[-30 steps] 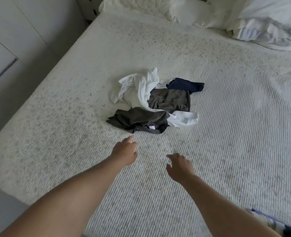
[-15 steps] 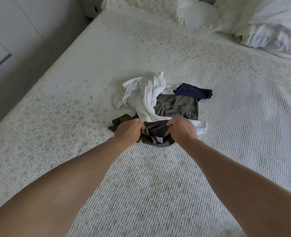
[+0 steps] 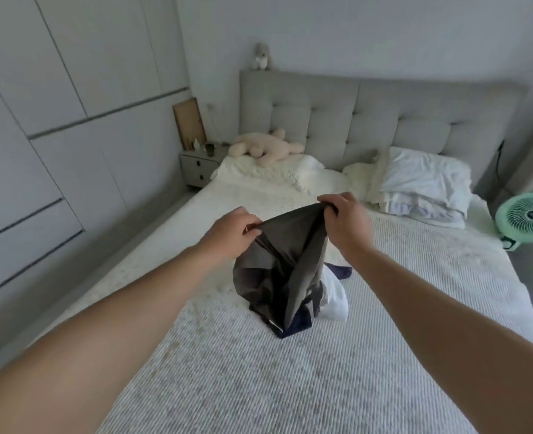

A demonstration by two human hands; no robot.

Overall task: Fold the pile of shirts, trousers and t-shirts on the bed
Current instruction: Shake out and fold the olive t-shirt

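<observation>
Now the dark garment [image 3: 285, 264] is up off the bed [image 3: 258, 386], pinched at its top edge by left hand [image 3: 227, 228] and right hand [image 3: 348, 222]. White and navy clothes [image 3: 335, 297] remain below, unfolded; first fold hasn't started.

No readable text, labels, brands or numbers anywhere; fan [image 3: 530, 216] hub mark too blurred.
</observation>
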